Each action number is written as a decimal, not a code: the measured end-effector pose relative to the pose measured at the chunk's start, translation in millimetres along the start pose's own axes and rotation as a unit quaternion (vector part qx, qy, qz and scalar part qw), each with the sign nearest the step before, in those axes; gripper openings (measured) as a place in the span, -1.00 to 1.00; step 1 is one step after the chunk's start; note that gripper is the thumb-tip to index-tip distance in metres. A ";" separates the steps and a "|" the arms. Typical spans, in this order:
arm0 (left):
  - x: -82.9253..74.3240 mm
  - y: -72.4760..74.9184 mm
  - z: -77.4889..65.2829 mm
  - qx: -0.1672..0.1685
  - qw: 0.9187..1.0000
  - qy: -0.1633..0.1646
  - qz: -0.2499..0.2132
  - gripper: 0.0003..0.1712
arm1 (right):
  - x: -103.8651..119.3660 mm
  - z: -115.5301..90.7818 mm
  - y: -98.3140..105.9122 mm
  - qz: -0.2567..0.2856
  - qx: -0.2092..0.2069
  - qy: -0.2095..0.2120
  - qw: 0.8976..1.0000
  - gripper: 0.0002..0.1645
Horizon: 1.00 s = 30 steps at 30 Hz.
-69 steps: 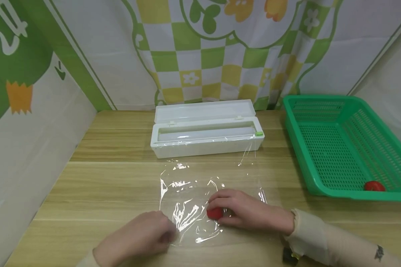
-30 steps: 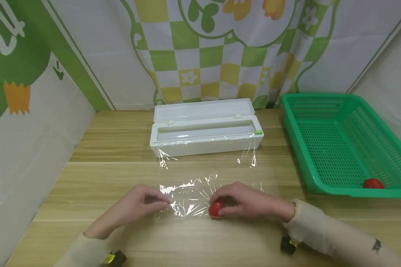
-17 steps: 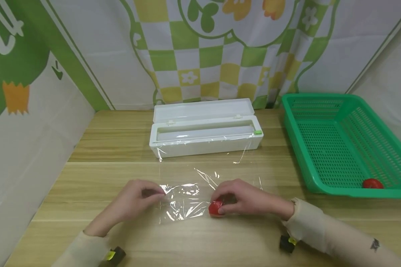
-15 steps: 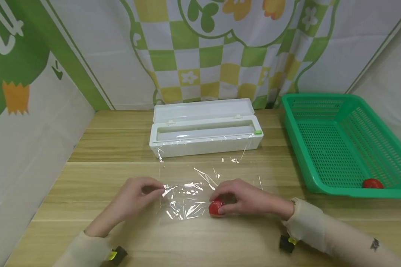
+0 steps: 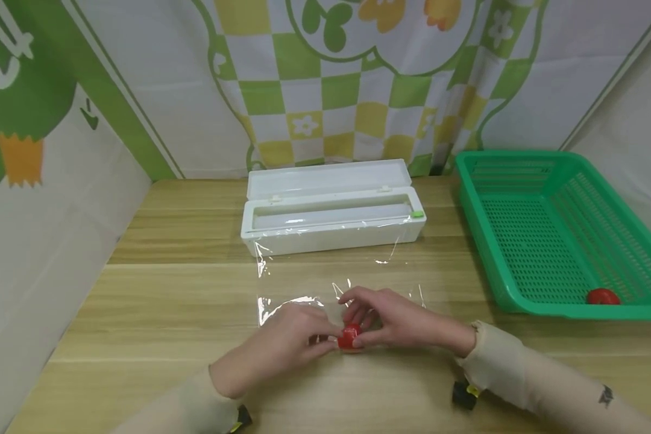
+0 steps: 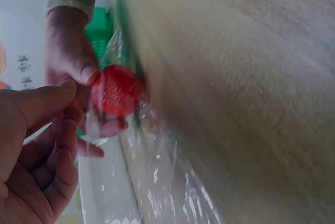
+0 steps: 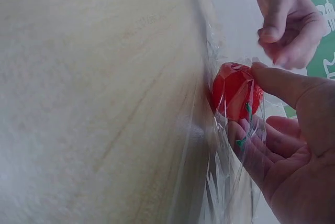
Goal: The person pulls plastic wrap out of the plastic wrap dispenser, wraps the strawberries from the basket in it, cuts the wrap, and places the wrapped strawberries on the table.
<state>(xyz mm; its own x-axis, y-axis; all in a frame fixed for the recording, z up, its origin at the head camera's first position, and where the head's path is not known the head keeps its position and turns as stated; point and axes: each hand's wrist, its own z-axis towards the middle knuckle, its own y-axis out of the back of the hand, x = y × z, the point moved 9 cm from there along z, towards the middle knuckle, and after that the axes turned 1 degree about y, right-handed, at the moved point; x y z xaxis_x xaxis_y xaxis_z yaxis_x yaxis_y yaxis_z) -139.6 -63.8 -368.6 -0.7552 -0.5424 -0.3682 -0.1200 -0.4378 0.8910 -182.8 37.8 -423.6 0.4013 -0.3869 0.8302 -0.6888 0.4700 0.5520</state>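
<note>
In the head view my right hand [image 5: 396,316] holds a small red fruit [image 5: 349,337] between thumb and fingers, low over the table. Clear plastic wrap [image 7: 230,177] covers the fruit, and a green stem shows through it in the right wrist view. My left hand [image 5: 282,343] has its fingertips close to the fruit's left side. Seen from the left wrist, that hand's thumb [image 6: 49,101] and forefinger meet in a pinch at the wrap; the film between them is hard to make out. The wrap runs back to the white dispenser box [image 5: 333,238], whose lid stands raised.
To the right stands a green plastic basket [image 5: 499,271] with another red fruit [image 5: 602,296] in its near corner. The wooden table [image 5: 173,289] meets patterned cloth walls [image 5: 342,90] at the back and sides.
My left hand has drawn the wrap's edge, moved up-left, then swung right to the fruit. The right hand has kept hold of the fruit, its fingers shifting slightly.
</note>
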 end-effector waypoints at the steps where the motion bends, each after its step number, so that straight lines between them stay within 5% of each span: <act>1: -2.6 -3.7 2.6 0.006 1.000 -0.006 0.006 -0.85 | 0.3 0.0 0.2 0.002 -0.001 0.002 1.000 -0.27; 11: -0.6 -25.4 15.2 0.052 0.998 0.007 -0.025 -0.71 | -0.9 -1.0 0.8 0.004 -0.012 0.012 1.000 -0.33; 18: 1.7 -29.9 17.5 0.055 0.998 -0.002 -0.044 -0.82 | 2.8 -9.0 10.5 -0.006 -0.031 0.012 0.999 -0.30; 23: 4.3 -30.3 18.3 0.061 0.997 0.005 -0.051 -0.75 | 7.5 -25.2 29.8 -0.103 -0.061 0.018 0.993 -0.37; 30: 5.9 -28.3 16.4 0.042 0.998 0.001 -0.051 -0.71 | 6.4 -44.6 37.3 -0.269 -0.046 0.049 0.961 -0.53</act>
<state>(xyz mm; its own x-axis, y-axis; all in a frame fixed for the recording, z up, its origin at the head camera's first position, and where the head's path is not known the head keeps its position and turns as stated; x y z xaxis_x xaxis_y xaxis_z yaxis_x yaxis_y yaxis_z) -151.3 -42.9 -391.6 -0.7346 -0.4996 -0.4592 -0.2504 -0.4294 0.8677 -179.0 88.2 -394.1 0.7428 -0.5189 0.4230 -0.3105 0.2928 0.9044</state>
